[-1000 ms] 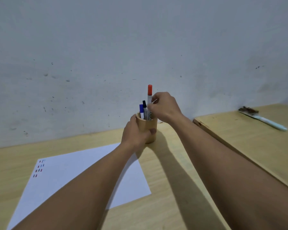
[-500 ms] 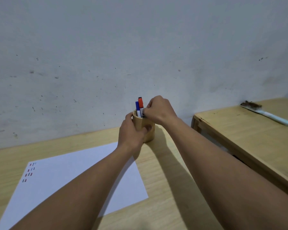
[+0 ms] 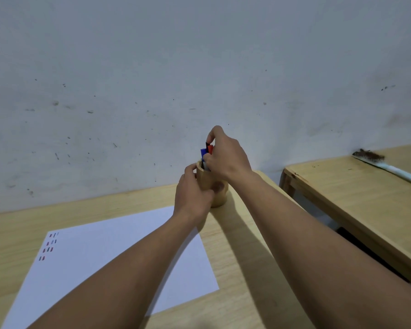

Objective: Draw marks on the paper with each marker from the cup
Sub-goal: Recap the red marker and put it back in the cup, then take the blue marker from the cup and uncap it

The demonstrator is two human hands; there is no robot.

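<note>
A small wooden cup stands on the light wooden table near the wall. My left hand is wrapped around the cup's near side. In the cup stand a blue-capped marker, a red-capped marker and a black-capped marker. My right hand hovers over the cup, its fingertips pinching the top of the black marker. A white sheet of paper lies to the left, with short coloured marks near its far-left corner.
A second wooden table stands to the right, separated by a narrow dark gap. On it lies a brush with a pale handle. A scuffed white wall rises right behind the cup.
The red marker has gone down into the cup. My right hand's fingers have shifted from it to the black marker's top. My left hand has stayed on the cup.
</note>
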